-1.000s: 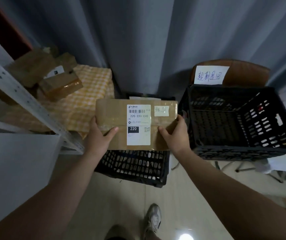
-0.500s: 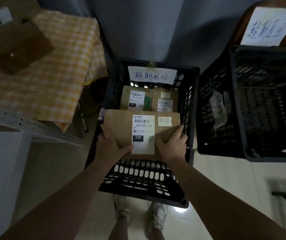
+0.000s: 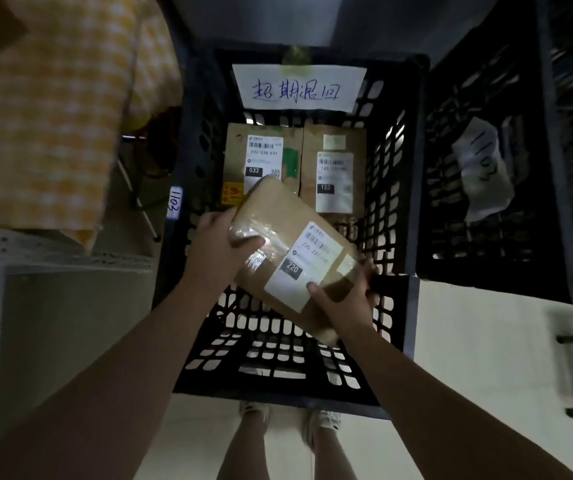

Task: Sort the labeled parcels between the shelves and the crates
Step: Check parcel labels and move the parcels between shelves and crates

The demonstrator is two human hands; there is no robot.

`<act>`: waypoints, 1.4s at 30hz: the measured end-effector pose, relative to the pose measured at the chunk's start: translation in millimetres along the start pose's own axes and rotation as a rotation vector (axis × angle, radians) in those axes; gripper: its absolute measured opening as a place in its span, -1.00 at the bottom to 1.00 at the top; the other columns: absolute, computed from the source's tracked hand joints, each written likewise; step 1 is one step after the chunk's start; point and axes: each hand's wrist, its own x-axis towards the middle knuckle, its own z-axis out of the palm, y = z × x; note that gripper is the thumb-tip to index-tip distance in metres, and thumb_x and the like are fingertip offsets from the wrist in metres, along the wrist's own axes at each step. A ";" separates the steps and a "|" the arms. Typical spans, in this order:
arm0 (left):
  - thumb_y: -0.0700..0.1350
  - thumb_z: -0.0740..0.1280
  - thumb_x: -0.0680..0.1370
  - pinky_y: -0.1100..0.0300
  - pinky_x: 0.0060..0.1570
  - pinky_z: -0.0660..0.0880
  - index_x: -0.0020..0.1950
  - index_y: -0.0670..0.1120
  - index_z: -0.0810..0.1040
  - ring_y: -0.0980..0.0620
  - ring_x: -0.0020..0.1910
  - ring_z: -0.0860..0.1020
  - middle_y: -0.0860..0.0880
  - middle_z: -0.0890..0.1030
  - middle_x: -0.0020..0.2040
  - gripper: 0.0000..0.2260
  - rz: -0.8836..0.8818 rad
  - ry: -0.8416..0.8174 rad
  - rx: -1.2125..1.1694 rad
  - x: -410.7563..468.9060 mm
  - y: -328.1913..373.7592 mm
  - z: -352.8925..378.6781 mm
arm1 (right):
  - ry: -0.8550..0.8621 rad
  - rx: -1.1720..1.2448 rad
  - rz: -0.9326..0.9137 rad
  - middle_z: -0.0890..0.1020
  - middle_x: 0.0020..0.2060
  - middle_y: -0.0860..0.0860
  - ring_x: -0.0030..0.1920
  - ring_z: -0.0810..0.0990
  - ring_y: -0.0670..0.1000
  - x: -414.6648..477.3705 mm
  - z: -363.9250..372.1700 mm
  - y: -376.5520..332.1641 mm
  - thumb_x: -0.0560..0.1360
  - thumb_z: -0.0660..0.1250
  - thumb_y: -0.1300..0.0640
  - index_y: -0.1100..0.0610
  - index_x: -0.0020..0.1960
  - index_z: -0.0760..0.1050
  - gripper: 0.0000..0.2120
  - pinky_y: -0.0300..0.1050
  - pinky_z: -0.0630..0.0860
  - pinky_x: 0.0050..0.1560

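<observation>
We hold the parcel marked 220 [image 3: 286,225] w/ both hands, centre of frame, tilted so its far corner points to the upper left and its near end sits lower right. It hangs over the open black crate [image 3: 405,161], above the crate's near half, not resting on the bottom as far as we can tell. Left hand [image 3: 221,249] grips the parcel's left edge, thumb across the taped top. Right hand [image 3: 345,301] clasps the lower-right end, thumb on the white label, fingers curled under.

Inside the crate, toward the top of frame, 2 more brown parcels lie flat side by side: no. 032 [image 3: 260,155] on the left, no. 122 [image 3: 334,178] on the right, touching or nearly so. The 220 parcel's far corner overlaps the 032 one in view. A handwritten paper sign [image 3: 298,86] hangs on the crate's far wall.

Right of frame: 2nd black crate [image 3: 451,244] w/ a paper tag [image 3: 482,168] on it. Upper left: yellow checked cloth [image 3: 46,116]. Bottom centre: our shoes [image 3: 253,410] on a pale floor.
</observation>
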 end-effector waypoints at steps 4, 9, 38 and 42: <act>0.02 0.46 0.43 -0.03 0.29 0.38 0.48 0.08 0.28 -0.05 0.31 0.38 -0.08 0.34 0.39 -0.35 0.064 -0.154 -0.098 21.1 11.9 -23.8 | 0.041 0.126 0.044 0.32 0.36 0.16 0.32 0.38 0.22 -1.8 8.3 -3.8 0.28 0.55 -0.13 -0.19 0.50 -0.11 0.05 0.00 0.37 0.11; 0.05 0.51 0.38 0.30 0.02 0.43 0.39 0.04 0.33 0.12 0.18 0.46 0.04 0.39 0.30 -0.36 -0.086 0.109 -0.457 18.6 9.9 -18.9 | 0.037 0.190 0.135 0.27 0.41 0.17 0.35 0.36 0.24 -4.1 12.6 -10.7 0.29 0.51 -0.21 -0.15 0.53 -0.21 0.10 0.08 0.40 0.18; -0.08 0.35 0.55 0.16 0.15 0.39 0.52 -0.04 0.17 0.01 0.27 0.43 -0.04 0.42 0.38 -0.40 -0.219 -0.543 -0.282 46.5 -59.4 133.7 | -0.021 -1.101 -0.362 -0.14 0.52 0.18 0.51 -0.08 0.28 60.2 19.0 12.6 0.48 0.41 -0.01 -0.04 0.55 -0.08 -0.15 0.15 0.28 0.40; -0.27 0.38 0.51 0.02 -0.08 0.56 0.47 -0.10 0.24 -0.08 0.09 0.55 -0.12 0.54 0.22 -0.42 -0.285 -0.569 -0.300 34.5 -78.9 141.7 | -0.023 -1.016 -0.294 -0.18 0.54 0.12 0.52 -0.09 0.24 69.2 24.6 26.1 0.56 0.30 0.10 -0.07 0.55 -0.10 -0.26 0.17 0.35 0.29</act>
